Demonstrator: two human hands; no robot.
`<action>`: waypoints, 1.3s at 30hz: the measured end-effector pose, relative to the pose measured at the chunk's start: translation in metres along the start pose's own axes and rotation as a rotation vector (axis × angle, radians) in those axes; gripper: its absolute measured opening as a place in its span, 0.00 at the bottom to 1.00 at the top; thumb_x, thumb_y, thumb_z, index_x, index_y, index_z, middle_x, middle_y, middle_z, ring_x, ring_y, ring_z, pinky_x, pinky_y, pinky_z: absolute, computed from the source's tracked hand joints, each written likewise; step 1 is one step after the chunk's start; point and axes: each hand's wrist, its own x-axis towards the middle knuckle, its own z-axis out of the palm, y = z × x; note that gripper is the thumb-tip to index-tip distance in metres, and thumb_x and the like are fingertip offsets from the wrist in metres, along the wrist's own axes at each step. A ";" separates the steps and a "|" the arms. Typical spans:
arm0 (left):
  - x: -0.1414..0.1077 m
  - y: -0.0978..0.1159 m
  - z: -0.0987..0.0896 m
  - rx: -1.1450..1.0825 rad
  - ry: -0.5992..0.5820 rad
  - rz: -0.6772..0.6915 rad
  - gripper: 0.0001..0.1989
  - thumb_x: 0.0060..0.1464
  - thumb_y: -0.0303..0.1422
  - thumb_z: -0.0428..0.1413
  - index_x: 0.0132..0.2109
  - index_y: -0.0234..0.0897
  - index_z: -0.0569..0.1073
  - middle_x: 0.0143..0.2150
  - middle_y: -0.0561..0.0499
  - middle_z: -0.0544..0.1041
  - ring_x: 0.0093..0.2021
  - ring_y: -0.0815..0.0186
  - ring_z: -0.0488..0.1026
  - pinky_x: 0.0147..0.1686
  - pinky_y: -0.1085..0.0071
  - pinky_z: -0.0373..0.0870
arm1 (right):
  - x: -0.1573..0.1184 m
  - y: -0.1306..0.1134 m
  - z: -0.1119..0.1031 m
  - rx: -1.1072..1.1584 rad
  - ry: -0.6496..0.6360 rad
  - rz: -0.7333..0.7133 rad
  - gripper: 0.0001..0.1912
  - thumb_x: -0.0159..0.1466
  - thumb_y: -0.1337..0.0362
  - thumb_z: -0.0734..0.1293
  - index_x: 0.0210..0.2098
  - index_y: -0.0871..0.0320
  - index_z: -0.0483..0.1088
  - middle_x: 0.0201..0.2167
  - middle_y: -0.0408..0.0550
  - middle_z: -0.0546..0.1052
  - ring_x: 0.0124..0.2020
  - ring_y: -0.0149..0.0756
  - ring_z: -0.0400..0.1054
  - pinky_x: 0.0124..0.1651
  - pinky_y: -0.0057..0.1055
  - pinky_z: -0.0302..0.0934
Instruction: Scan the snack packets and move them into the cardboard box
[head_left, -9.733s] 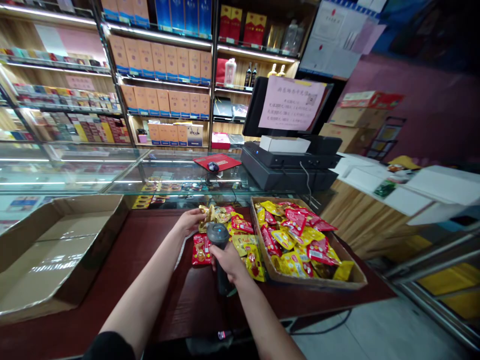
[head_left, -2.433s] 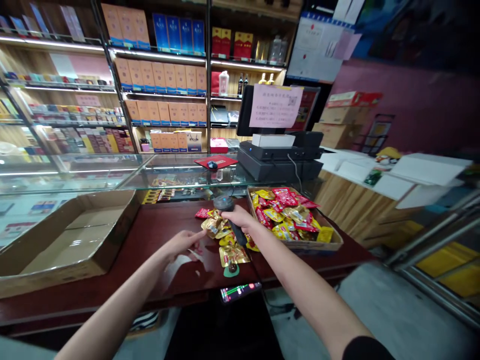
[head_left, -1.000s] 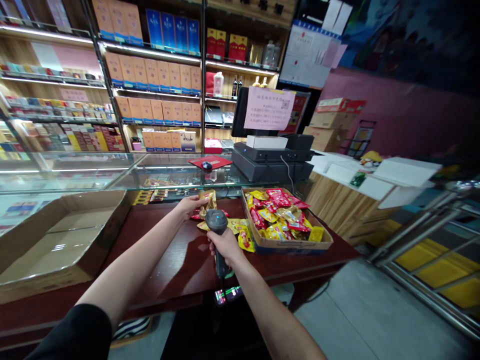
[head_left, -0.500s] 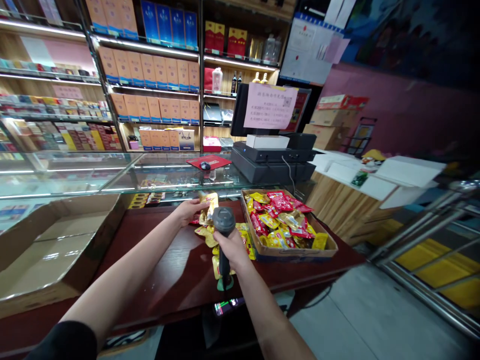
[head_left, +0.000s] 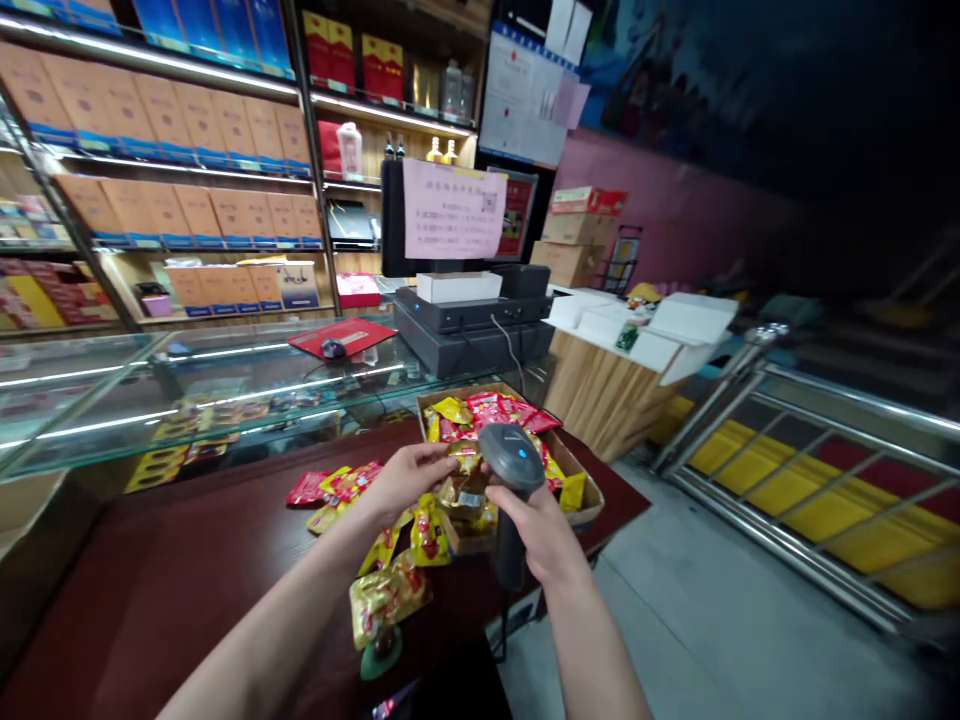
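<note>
My left hand (head_left: 409,482) is closed on a shiny gold snack packet (head_left: 463,497), which hangs over the near edge of a cardboard box (head_left: 471,543). A white label shows on the packet's lower part. My right hand (head_left: 541,530) grips a dark barcode scanner (head_left: 513,462) by its handle, upright, just right of the gold packet; a blue light glows on its top. Red and yellow snack packets (head_left: 499,408) fill the box behind. Left of the box, more loose packets (head_left: 347,484) lie on the dark red table, with a yellow packet (head_left: 429,532) and a gold packet (head_left: 390,596) nearer me.
A glass counter (head_left: 247,380) runs behind the table, with a mouse (head_left: 332,349) on a red mat. Beyond stands a monitor bearing a pink notice (head_left: 454,212). An open cardboard tray (head_left: 30,520) sits at far left. Metal railing (head_left: 825,470) stands to the right.
The view has turned right. My left hand, with a gold packet, and my right hand, with the scanner, have moved from above the loose packets to the box's near edge.
</note>
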 end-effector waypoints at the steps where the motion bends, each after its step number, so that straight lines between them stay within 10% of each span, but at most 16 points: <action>1: 0.006 0.001 0.008 -0.011 -0.007 -0.022 0.18 0.42 0.40 0.63 0.40 0.35 0.78 0.31 0.51 0.76 0.27 0.71 0.70 0.28 0.76 0.65 | 0.003 0.000 -0.009 0.003 0.012 0.006 0.17 0.50 0.63 0.69 0.39 0.60 0.73 0.40 0.50 0.77 0.43 0.41 0.69 0.49 0.35 0.59; 6: 0.020 -0.002 0.015 0.021 -0.006 -0.012 0.20 0.44 0.40 0.62 0.46 0.37 0.77 0.38 0.48 0.78 0.36 0.67 0.73 0.37 0.73 0.69 | 0.013 -0.004 -0.032 -0.001 0.053 0.008 0.17 0.50 0.63 0.69 0.40 0.60 0.73 0.40 0.50 0.77 0.44 0.41 0.68 0.50 0.36 0.59; 12: 0.000 -0.010 -0.043 -0.036 0.130 -0.020 0.22 0.44 0.40 0.63 0.47 0.39 0.75 0.41 0.46 0.78 0.41 0.62 0.75 0.41 0.71 0.70 | 0.007 -0.013 -0.019 0.052 -0.023 -0.003 0.16 0.49 0.60 0.71 0.37 0.59 0.74 0.37 0.50 0.78 0.44 0.44 0.69 0.50 0.39 0.61; 25: -0.060 -0.058 -0.176 0.062 0.565 0.033 0.24 0.44 0.43 0.61 0.48 0.36 0.74 0.43 0.46 0.78 0.40 0.62 0.74 0.40 0.70 0.69 | 0.028 0.024 0.139 0.023 -0.430 0.257 0.12 0.46 0.66 0.70 0.32 0.61 0.74 0.27 0.45 0.78 0.33 0.36 0.70 0.37 0.28 0.62; 34: -0.019 -0.081 -0.165 0.656 0.373 0.174 0.16 0.48 0.34 0.57 0.46 0.40 0.76 0.50 0.44 0.75 0.53 0.56 0.68 0.54 0.66 0.58 | 0.061 0.066 0.166 -0.010 -0.398 0.375 0.11 0.46 0.65 0.69 0.30 0.62 0.74 0.22 0.45 0.77 0.25 0.36 0.71 0.29 0.29 0.63; 39: -0.023 -0.089 -0.147 0.970 0.345 0.124 0.16 0.49 0.37 0.56 0.46 0.37 0.73 0.44 0.40 0.76 0.45 0.54 0.71 0.45 0.64 0.62 | 0.077 0.091 0.164 -0.078 -0.268 0.380 0.09 0.46 0.66 0.68 0.28 0.63 0.72 0.19 0.43 0.74 0.22 0.32 0.68 0.26 0.26 0.60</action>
